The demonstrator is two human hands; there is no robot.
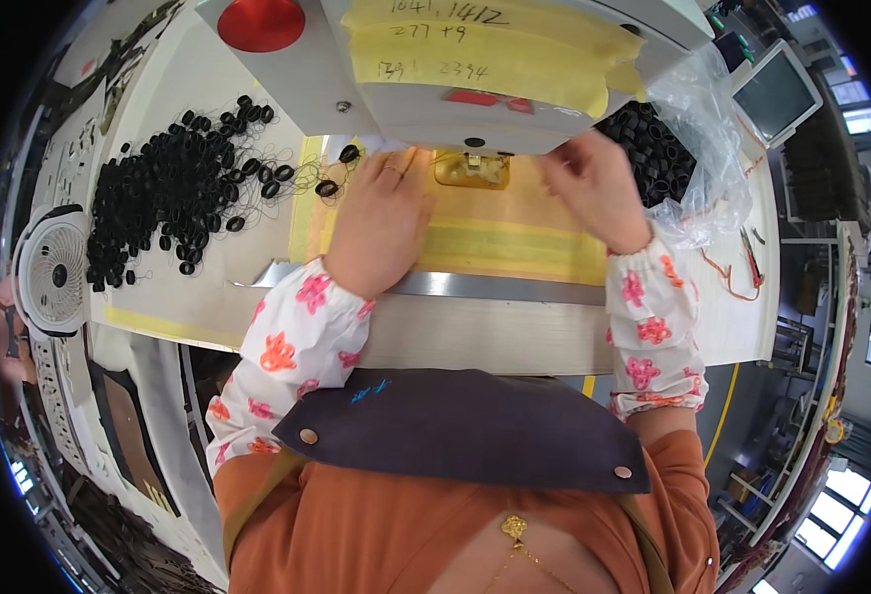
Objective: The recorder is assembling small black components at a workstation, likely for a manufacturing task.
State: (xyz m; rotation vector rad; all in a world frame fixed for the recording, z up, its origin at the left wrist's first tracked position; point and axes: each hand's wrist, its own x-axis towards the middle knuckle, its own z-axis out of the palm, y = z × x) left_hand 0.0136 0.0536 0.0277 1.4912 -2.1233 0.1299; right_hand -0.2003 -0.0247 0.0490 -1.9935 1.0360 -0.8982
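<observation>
Small black tubular loops (163, 188) heaped near left edge of table (262, 243); likely light, soft, best pinched by rim. Grip of left hand (381, 223) and right hand (602, 188): too obscured to judge whether apart or together.

Left rings (148, 198): many, black, small, short and band-shaped, open through the middle; heaped loosely on the pale table (257, 243), tipped at mixed angles, fine dark threads trailing and tangled among them. Stray rings (349, 154): a few, same black, thread-strewn, spaced out from the heap's right side, the farthest lying on the yellow bed (514, 233). Right rings (648, 148): many, black, short and tubular, packed close in a mound, several with open ends up; lying against a clear bag (708, 148), whether inside it not discernible.
</observation>
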